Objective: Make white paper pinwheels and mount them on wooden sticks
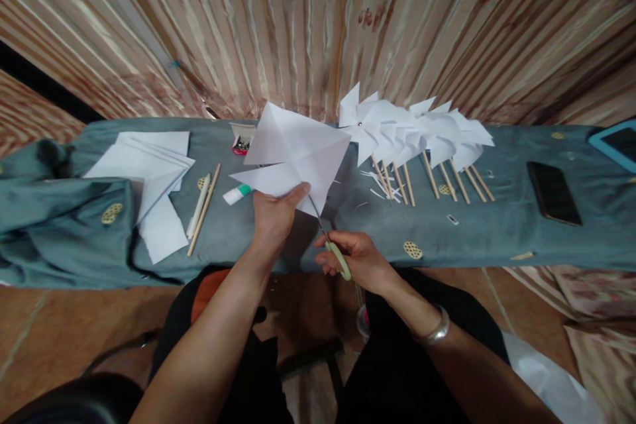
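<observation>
My left hand [273,215] pinches the lower edge of a creased white paper square [293,149] and holds it up over the table. My right hand [355,258] is closed round the pale green handles of scissors [330,242], whose blades reach into the paper's lower corner. A silver bangle sits on my right wrist. A row of several finished white paper pinwheels [412,132] on wooden sticks lies to the right of the paper.
A grey-green cloth [497,232] covers the low table. On it lie a stack of white sheets [149,165], loose wooden sticks [203,209], a glue stick [237,194], a small box of pins [242,142], paper scraps, a black phone [553,192] and a blue-edged tablet [616,142]. Patterned curtains hang behind.
</observation>
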Tool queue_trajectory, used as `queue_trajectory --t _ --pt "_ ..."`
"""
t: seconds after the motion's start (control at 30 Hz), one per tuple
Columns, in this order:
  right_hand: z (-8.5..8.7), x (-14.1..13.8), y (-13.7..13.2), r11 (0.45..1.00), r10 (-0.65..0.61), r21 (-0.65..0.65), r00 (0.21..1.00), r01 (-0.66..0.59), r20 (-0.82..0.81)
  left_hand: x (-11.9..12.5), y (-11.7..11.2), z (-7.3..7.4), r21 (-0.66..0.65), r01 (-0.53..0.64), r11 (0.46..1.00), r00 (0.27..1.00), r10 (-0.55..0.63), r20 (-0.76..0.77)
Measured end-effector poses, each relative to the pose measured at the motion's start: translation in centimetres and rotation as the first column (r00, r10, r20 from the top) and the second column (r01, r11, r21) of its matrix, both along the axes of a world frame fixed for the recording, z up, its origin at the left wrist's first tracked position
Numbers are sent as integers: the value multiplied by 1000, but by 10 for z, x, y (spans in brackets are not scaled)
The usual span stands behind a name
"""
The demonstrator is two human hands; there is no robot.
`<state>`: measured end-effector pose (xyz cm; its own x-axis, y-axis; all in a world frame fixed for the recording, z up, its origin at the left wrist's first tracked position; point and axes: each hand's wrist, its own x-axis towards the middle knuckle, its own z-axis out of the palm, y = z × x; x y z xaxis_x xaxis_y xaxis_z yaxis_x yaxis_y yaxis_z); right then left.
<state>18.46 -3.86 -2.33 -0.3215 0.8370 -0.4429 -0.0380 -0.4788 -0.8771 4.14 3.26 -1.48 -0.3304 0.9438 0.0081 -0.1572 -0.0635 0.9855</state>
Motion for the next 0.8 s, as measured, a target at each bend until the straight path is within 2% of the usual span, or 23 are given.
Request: queue_trajectory --t 0.17,0.4,0.67,0.8 --pt "-2 0 0 1000 -24 5 1000 24 -4 1 -1 2 -11 -5 1000 1000 6 17" --pt "-4 1 -1 998 -10 66 1000 9 23 0 -1 4 -18 22 1000 992 -19 128" --pt "-3 1 -1 994 15 106 999 -19 32 -3 -2 6 -33 10 999 990 -5 142" --pt "0 0 -1 996 11 89 999 -15 50 -5 0 3 -76 16 997 996 -9 87"
